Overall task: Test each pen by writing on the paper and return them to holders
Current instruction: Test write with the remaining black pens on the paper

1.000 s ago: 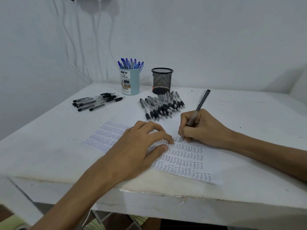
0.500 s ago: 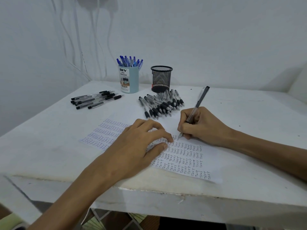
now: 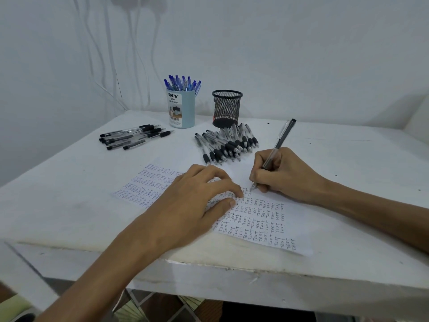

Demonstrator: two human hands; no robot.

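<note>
The right hand (image 3: 285, 175), its grip pinched low on the black pen (image 3: 282, 141), has the tip seemingly on the paper (image 3: 267, 219), barrel leaning toward one o'clock, while the mesh holder (image 3: 227, 108) stands at eleven o'clock, nearest this hand.

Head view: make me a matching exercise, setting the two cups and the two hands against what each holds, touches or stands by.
1 blue cup
2 mesh cup
3 left hand
4 right hand

a grips a pen, tip on the paper
b holds blue pens
c rests on the paper
d stands just behind the big pile of black pens

Pairs: 1-b, 2-d, 3-c, 4-a
</note>
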